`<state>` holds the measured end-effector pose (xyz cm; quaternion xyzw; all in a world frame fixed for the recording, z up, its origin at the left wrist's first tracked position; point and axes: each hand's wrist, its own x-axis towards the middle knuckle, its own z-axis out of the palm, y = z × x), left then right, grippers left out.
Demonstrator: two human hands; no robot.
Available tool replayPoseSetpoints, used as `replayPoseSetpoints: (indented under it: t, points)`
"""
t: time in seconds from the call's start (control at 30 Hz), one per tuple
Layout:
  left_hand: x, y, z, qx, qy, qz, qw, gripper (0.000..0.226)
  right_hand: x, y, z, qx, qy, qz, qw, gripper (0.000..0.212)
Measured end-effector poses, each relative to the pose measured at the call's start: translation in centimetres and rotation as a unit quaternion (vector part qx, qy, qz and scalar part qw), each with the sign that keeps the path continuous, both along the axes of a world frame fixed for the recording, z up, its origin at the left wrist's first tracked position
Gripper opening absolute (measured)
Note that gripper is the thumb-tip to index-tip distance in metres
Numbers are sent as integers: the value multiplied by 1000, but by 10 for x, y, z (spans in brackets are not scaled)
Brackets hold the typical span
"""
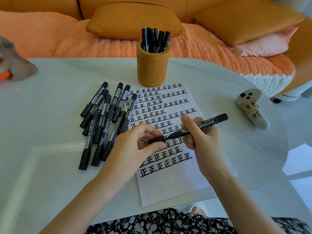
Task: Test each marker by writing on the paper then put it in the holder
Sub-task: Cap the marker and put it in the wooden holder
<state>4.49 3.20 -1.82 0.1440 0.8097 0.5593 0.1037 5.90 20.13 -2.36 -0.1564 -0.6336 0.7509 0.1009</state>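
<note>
the right hand (200,137) is curled round a black marker (211,121); the left hand (140,142) pinches its cap (157,140) just beside the tip, between the two grips, going on or coming off i cannot tell. next probably comes a test stroke on the paper (168,188) beneath, then the holder (152,68) well beyond the grip

Light: bright, even. Shadows: faint, soft. Glare: pale streaks on glossy white oval table (50,147) left of the fingers (146,130). Edges: wide-angle bowing, slight softness.
</note>
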Motion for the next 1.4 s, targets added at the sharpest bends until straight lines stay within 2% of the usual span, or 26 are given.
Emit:
replayPoseSetpoints:
  t: [0.23, 0.53, 1.07, 1.2, 1.33, 1.4]
  points:
    - [4, 3, 1, 27, -9, 10, 1000, 20, 2, -15, -2, 25, 18, 20, 999, 34]
    - [12, 10, 4, 99, -22, 35, 994, 18, 0, -26, 0, 0, 29, -28, 999, 35]
    - [14, 11, 4, 110, 0, 63, 992, 15, 0, -32, 1, -8, 20, -16, 1000, 36]
    - [10, 9, 7, 94, 9, 63, 993, 15, -3, -30, 2, -25, 10, 14, 1000, 43]
    - [6, 6, 8, 66, 35, 60, 995, 16, -3, -29, 5, 11, -14, 57, 998, 68]
    - [5, 5, 9, 70, 38, 61, 995, 15, -3, -27, 7, 23, -43, 81, 996, 73]
